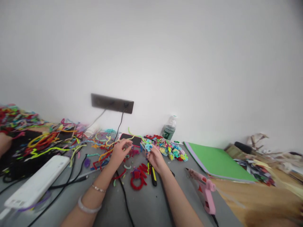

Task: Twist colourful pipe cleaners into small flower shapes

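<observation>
My right hand [155, 158] is closed on a light-blue pipe-cleaner flower [148, 146], held between thumb and fingers above the grey table. A yellow-green pipe cleaner [138, 135] curves up just behind the flower. Left of it hovers my left hand [121, 150], fingers bent and a little apart; nothing shows clearly between them. Behind both hands lies a dark phone [133, 140] with a pinkish edge. Red pipe-cleaner pieces [138, 182] and a yellow-black cutter [153, 176] rest on the table between my forearms.
Many small pipe-cleaner flowers [176, 150] are heaped beyond my right hand, near a water bottle [169, 128]. A pink glue gun [205, 192] and green sheets [217, 160] lie right. A white power bank [39, 181], black cables and tangled pipe cleaners [47, 142] fill the left. Another person's hand [4, 142] is far left.
</observation>
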The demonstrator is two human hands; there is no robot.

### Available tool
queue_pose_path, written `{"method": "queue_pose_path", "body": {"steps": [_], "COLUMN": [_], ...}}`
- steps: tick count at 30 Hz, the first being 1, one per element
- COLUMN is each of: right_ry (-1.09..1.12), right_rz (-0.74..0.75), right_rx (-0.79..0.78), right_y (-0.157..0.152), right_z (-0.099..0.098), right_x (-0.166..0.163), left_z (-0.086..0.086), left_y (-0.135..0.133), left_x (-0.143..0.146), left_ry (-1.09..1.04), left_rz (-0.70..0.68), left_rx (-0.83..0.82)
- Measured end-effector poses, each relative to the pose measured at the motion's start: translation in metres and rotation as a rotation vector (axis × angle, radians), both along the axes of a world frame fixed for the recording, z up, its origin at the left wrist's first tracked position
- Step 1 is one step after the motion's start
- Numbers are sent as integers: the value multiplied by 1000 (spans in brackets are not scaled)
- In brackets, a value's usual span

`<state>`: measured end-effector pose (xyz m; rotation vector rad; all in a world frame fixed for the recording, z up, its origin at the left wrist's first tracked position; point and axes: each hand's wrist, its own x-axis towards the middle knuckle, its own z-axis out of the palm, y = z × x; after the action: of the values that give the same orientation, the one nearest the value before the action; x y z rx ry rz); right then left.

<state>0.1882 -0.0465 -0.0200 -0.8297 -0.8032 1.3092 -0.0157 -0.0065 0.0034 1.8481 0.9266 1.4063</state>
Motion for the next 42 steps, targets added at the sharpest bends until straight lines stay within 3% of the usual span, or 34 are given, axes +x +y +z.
{"method": "queue_pose_path", "body": {"steps": [6,11,20,22,27,32,37,42], "right_ry": [-22,-108,-252,-318,-401,-423,-399,-369], "right_rz": [-65,-23,144,241,320,475,469,435], "right_rx": [3,-10,-50,-69,10,-10,0,20], "right_y": [-1,0,11,15,34,44,37,30], "right_z": [1,6,10,15,22,16,18,21], "right_x": [-9,-14,-14,-16,-20,-10,-5,-6], "left_z": [3,1,-7,-7,-5,-6,-9,-5], "left_y": [0,-3,-4,-4,0,6,4,1], "left_x": [2,6,12,14,10,8,10,8], "left_ry": [9,5,107,108,31,41,142,221], "left_rz": [-11,-48,-98,-65,65,49,5,42], "left_rx": [13,17,62,54,3,29,209,229]}}
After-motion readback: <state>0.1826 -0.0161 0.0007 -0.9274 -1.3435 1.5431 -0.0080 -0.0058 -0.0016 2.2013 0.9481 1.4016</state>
